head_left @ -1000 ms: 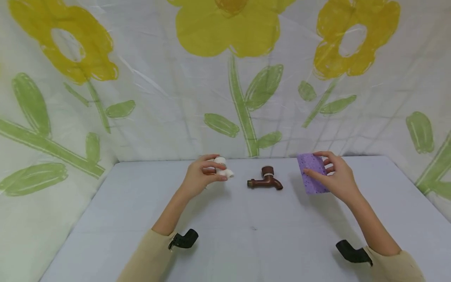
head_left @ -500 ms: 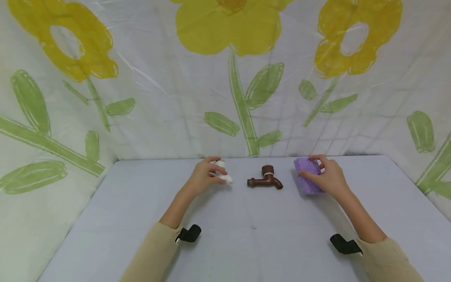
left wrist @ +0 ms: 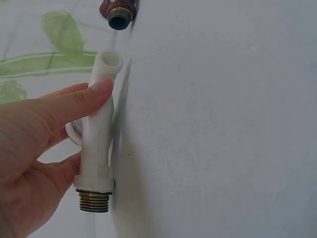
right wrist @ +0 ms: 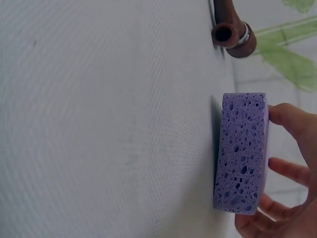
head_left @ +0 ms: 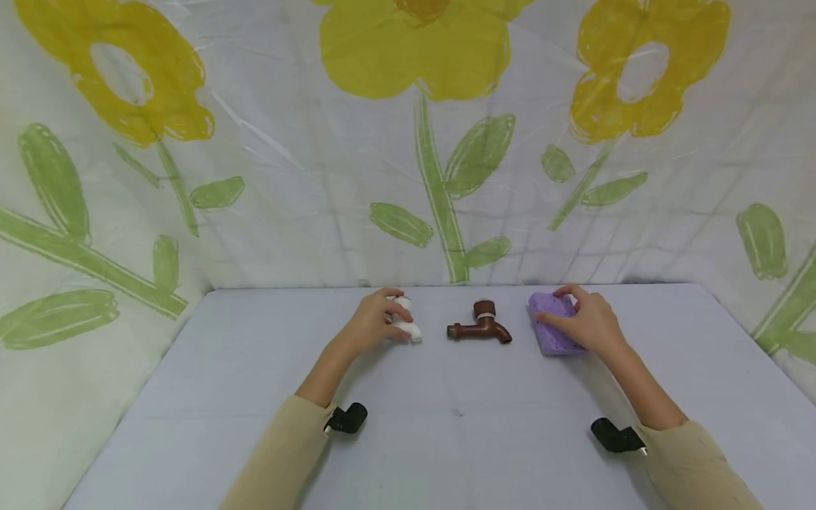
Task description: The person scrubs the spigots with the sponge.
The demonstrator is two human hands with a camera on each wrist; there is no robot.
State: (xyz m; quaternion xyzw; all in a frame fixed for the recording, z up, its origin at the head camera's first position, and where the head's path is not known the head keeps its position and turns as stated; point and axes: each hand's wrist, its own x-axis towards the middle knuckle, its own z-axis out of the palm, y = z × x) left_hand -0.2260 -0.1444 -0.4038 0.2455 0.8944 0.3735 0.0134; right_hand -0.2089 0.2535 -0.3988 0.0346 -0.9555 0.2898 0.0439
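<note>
One sponge (head_left: 553,331), one white pipe fitting (head_left: 405,327), one brown tap (head_left: 482,325)

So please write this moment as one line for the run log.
left hand: grips white pipe fitting | right hand: holds purple sponge flat on table | brown tap: lies between them, untouched

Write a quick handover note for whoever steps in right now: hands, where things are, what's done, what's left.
Left hand: grips the white pipe fitting, which lies on the table.
Right hand: holds the purple sponge, flat on the table.
Brown tap: lies between them, untouched.
Done: both things are down on the table.
Left: probably just letting go of both; neither hand has released yet.
</note>
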